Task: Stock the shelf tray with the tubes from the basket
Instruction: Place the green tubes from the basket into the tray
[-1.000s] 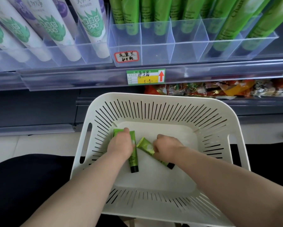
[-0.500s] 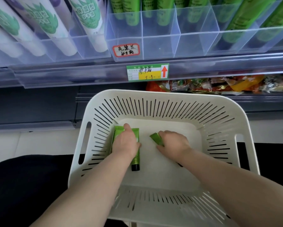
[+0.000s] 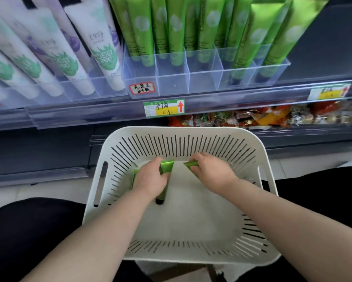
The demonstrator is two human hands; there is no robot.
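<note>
A white slotted basket (image 3: 191, 133) rests on my lap below the shelf. Inside it, my left hand (image 3: 150, 179) grips a green tube (image 3: 167, 167) with a black cap, and a second green tube (image 3: 135, 178) peeks out under that hand. My right hand (image 3: 208, 169) holds another green tube (image 3: 191, 164), of which only the flat end shows. Above, a clear divided shelf tray (image 3: 205, 83) holds several upright green tubes (image 3: 175, 31); its front compartments look unfilled.
Left of the tray, another clear tray holds white tubes (image 3: 102, 51) with green leaf prints. A price label (image 3: 164, 108) sits on the shelf rail. Colourful snack packets (image 3: 262, 117) fill the shelf below. My dark-clothed legs flank the basket.
Both hands have closed on their tubes and lifted them toward the basket's far wall. My view has tilted up, showing more of the shelf tray.
</note>
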